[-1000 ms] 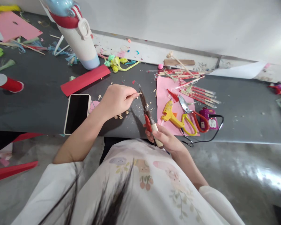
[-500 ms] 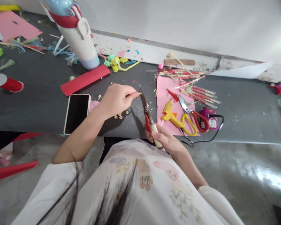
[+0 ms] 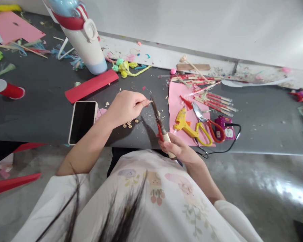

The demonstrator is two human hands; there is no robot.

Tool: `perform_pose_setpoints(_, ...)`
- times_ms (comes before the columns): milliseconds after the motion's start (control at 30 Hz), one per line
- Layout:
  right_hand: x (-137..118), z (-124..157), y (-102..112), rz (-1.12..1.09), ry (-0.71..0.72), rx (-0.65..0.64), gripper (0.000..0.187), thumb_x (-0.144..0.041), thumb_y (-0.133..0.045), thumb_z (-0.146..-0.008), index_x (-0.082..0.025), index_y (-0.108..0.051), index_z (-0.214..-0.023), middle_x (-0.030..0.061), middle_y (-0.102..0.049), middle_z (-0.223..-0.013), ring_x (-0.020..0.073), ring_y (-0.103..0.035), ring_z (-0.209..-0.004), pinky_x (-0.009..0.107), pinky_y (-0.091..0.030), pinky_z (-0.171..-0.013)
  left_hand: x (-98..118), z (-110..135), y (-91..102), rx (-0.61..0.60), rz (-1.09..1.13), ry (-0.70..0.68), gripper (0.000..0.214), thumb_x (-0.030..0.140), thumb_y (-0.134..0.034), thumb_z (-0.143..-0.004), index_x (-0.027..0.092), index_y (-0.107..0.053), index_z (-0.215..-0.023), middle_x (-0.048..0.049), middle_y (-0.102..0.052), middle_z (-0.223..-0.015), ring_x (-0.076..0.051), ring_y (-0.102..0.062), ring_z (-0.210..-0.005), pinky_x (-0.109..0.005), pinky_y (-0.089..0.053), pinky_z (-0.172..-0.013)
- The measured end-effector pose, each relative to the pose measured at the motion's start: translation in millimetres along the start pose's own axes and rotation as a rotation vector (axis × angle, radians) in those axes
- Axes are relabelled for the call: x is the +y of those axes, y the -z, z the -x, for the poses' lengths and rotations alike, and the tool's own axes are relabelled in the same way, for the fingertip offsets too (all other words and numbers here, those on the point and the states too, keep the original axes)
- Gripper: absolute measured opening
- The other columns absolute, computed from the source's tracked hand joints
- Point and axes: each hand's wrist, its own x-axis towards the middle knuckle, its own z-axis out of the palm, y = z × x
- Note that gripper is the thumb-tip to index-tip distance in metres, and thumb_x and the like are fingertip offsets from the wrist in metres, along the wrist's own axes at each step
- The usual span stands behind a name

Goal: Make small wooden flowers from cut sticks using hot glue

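Note:
My left hand is closed in a pinch on a short, thin, pale stick, whose tip pokes out past the fingertips. My right hand is wrapped round a cutting tool with a dark blade, a pale wooden handle and a red part alongside; its exact kind is not clear. The dark blade stands beside the stick's tip, and I cannot tell whether they touch. Small pale cut pieces and crumbs lie on the dark table below my left hand.
A phone, a folded red paper and a tall bottle stand or lie left. On pink paper at right are a yellow glue gun and scissors, beside a corded purple box and wrapped sticks.
Both hands keep nearly the same place, with the cutting tool shifted very slightly. The white sheet at the back right now lies flatter and looks narrower.

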Motion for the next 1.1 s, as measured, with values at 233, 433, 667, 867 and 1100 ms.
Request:
perform_pose_setpoints(233, -1, -1, -1, -0.024, 0.021, 0.006, 0.044, -0.056, -0.064, -0.081, -0.02, -0.052, -0.104, -0.0025, -0.046, -0.073, 0.0115, -0.039, -0.062, 0.028, -0.026, -0.054, 0, 1, -3.6, 0.031, -0.024, -0.029, 0.036, 0.037, -0.048, -0.094, 0.018, -0.069, -0.07, 0.001, -0.06, -0.053, -0.011, -0.049, -0.051, -0.027, -0.033, -0.057)
perform_pose_setpoints(433, -6, -3, -4, -0.084, 0.022, 0.009, 0.051, -0.062, -0.067, -0.076, -0.02, -0.053, -0.101, -0.0018, -0.047, -0.073, 0.0118, -0.04, -0.062, 0.028, -0.026, -0.054, -1, 6, -12.8, 0.127, -0.258, -0.118, 0.033, 0.037, -0.045, -0.097, 0.018, -0.07, -0.088, -0.0066, -0.072, -0.083, -0.018, -0.063, -0.077, -0.028, -0.038, -0.067)
perform_pose_setpoints(667, -7, -2, -7, -0.119, 0.037, -0.041, 0.047, -0.058, -0.066, -0.077, -0.02, -0.056, -0.102, -0.0013, -0.049, -0.076, 0.0119, -0.043, -0.063, 0.029, -0.032, -0.058, -3, 6, -10.4, 0.107, -0.322, -0.16, 0.036, 0.036, -0.043, -0.097, 0.018, -0.066, -0.077, -0.0048, -0.068, -0.072, -0.016, -0.06, -0.07, -0.028, -0.033, -0.062)
perform_pose_setpoints(867, -5, -4, -6, -0.101, 0.014, -0.035, 0.053, -0.061, -0.067, -0.075, -0.02, -0.055, -0.107, -0.0002, -0.051, -0.079, 0.0125, -0.045, -0.064, 0.029, -0.033, -0.057, -1, 6, -10.1, 0.114, -0.334, -0.155, 0.037, 0.035, -0.043, -0.096, 0.018, -0.066, -0.073, -0.0033, -0.063, -0.065, -0.015, -0.055, -0.063, -0.028, -0.028, -0.059)
perform_pose_setpoints(1100, -2, -4, -6, -0.058, 0.032, -0.017, 0.052, -0.061, -0.064, -0.08, -0.02, -0.054, -0.109, -0.0011, -0.05, -0.077, 0.0129, -0.044, -0.066, 0.029, -0.032, -0.06, 1, 6, -9.4, 0.125, -0.331, -0.138, 0.038, 0.036, -0.043, -0.096, 0.019, -0.063, -0.068, -0.0031, -0.06, -0.061, -0.015, -0.052, -0.06, -0.029, -0.029, -0.059)
